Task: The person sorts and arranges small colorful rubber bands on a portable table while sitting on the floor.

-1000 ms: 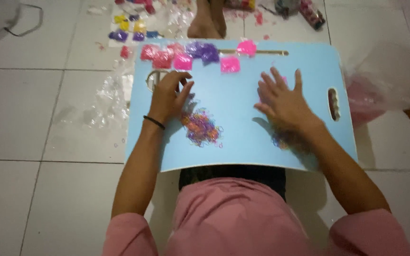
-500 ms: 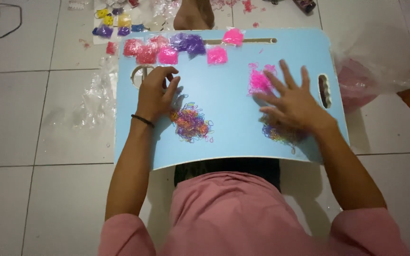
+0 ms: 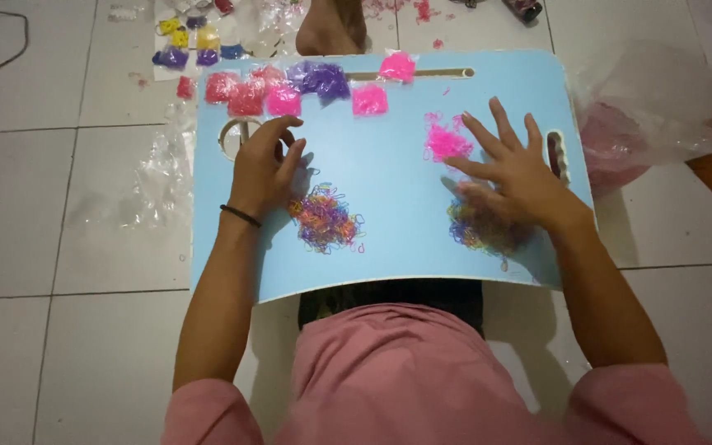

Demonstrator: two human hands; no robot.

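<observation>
Fingers of the right hand [image 3: 514, 177] are spread flat, palm down, gripping nothing, pressing on a loose heap of mixed-colour small rubber bands [image 3: 481, 227] at about 4 o'clock on the light blue counter [image 3: 389, 156]; its fingertips reach toward a small pink pile [image 3: 445, 142] at 11 o'clock from the hand. The left hand [image 3: 264, 169] is loosely curled, fingertips bent near the round cut-out [image 3: 232, 136] in the board, and whether it pinches a band I cannot tell; a second mixed heap [image 3: 325, 218] lies just beside it at 4 o'clock. As a judgement, sorting by colour is partly done: red, pink and purple packets [image 3: 290, 89] already line the far edge at 12 o'clock and one pink pile is separated, while both mixed heaps remain large. The heaps have no clear pointing direction; each is a rough blob, the right one slightly longer left-to-right. More coloured packets [image 3: 183, 45] lie on the tiled floor [image 3: 43, 206] at 11 o'clock.
</observation>
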